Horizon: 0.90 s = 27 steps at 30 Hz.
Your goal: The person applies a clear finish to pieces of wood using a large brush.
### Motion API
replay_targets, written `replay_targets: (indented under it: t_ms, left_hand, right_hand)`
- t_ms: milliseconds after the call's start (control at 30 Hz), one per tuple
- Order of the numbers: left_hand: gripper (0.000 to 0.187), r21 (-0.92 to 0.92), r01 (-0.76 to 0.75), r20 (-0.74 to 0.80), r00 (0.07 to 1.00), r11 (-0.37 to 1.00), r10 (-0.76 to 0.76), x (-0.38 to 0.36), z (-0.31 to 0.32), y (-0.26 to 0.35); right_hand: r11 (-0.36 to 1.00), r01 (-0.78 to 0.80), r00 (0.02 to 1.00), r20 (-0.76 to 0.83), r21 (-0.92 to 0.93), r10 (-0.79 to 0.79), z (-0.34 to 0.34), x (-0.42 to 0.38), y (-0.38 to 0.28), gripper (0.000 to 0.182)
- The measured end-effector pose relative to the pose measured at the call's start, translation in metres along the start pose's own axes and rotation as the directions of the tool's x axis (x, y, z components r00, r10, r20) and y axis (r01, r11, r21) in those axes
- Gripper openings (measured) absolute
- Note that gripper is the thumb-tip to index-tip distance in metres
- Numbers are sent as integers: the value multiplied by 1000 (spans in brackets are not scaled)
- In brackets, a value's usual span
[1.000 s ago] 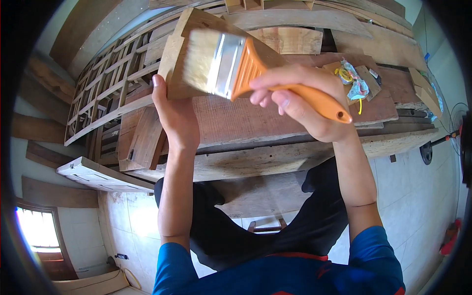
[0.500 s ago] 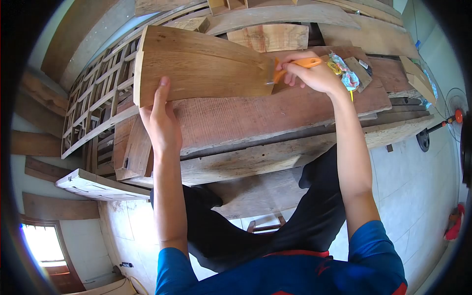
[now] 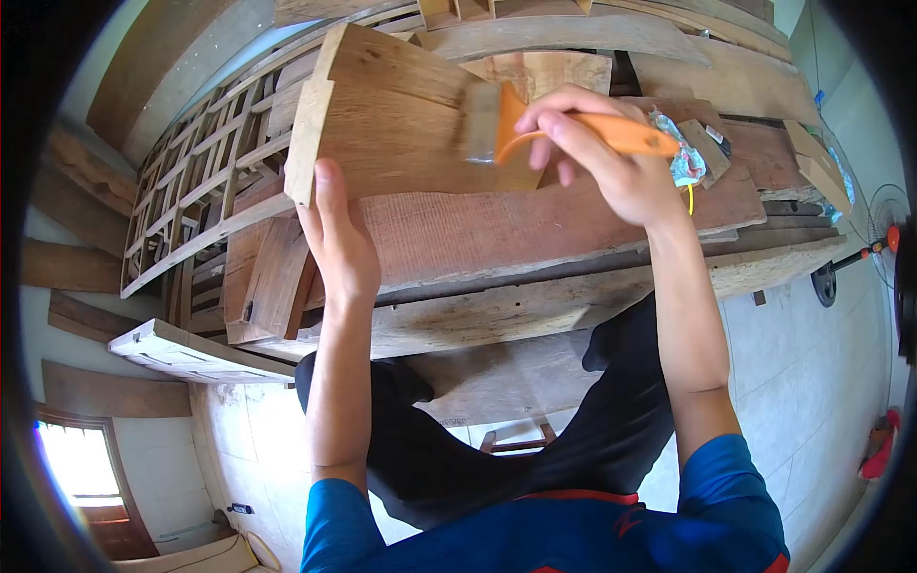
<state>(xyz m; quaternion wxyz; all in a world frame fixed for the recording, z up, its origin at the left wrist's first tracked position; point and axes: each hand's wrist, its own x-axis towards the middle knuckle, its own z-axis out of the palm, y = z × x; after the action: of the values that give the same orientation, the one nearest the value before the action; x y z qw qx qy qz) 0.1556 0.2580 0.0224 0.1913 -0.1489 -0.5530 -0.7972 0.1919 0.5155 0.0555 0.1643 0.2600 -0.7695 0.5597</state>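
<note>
My left hand (image 3: 334, 239) grips the near left corner of a wooden board (image 3: 401, 124), its thumb on the upper face and the other fingers hidden beneath. The board is tilted, its pale end edge turned toward me. In my right hand (image 3: 611, 162) is a paintbrush (image 3: 511, 124) with an orange handle, held between thumb and fingers. Its bristles, blurred by motion, overlap the right part of the board's face. Under the board lies a wide reddish plank (image 3: 535, 229).
A blue patterned plastic packet (image 3: 686, 164) lies right of the brush, near a small wood piece (image 3: 705, 153). Wooden lattice frames (image 3: 205, 172) stand at the left. More planks (image 3: 707, 76) lie behind. A fan (image 3: 874, 234) stands at the far right.
The board's left end has tilted up and shifted right, showing more of its end edge. My right hand has brought the paintbrush leftward over the board and nearer to me.
</note>
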Motion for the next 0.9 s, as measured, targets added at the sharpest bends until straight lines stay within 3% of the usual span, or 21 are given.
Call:
replay_targets:
  t_ms: [33, 100, 167, 233, 300, 400, 600, 667, 800, 900]
  left_hand:
    - [70, 5, -23, 88, 996, 1000, 23, 1, -5, -2]
    - [70, -22, 0, 87, 996, 1000, 2, -1, -6, -2]
    - [69, -49, 15, 122, 992, 999, -9, 1, -13, -8]
    - [68, -17, 12, 104, 995, 1000, -10, -2, -10, -5]
    - [67, -8, 11, 55, 998, 1000, -10, -3, 0, 4]
    - [64, 93, 87, 17, 996, 992, -89, 3, -1, 12]
    - [53, 77, 44, -66, 997, 996, -39, 24, -15, -3]
    - [54, 114, 45, -62, 997, 992, -38, 27, -19, -7]
    - [55, 134, 69, -121, 991, 989, -53, 33, -27, -13]
    - [55, 142, 93, -155, 985, 985, -71, 35, -33, -15]
  right_hand:
    - [993, 104, 994, 25, 48, -105, 7, -2, -13, 23]
    - [941, 315, 939, 107, 122, -328, 14, -3, -24, 26]
    - [903, 428, 895, 125, 22, -427, 19, -2, -37, 26]
    - [922, 386, 917, 119, -15, -382, 19, -2, -36, 24]
    - [979, 201, 975, 88, 40, -204, 15, -2, -21, 22]
    - [998, 45, 998, 56, -51, -42, 1, 1, 12, 20]
    - [915, -376, 924, 19, -150, 383, -25, -1, 81, 19]
    - [901, -380, 924, -45, -208, 380, -27, -11, 125, 20]
    - [819, -491, 866, -63, -297, 497, -16, -8, 119, 21]
    - [942, -328, 940, 79, -67, 333, 2, 2, 86, 23]
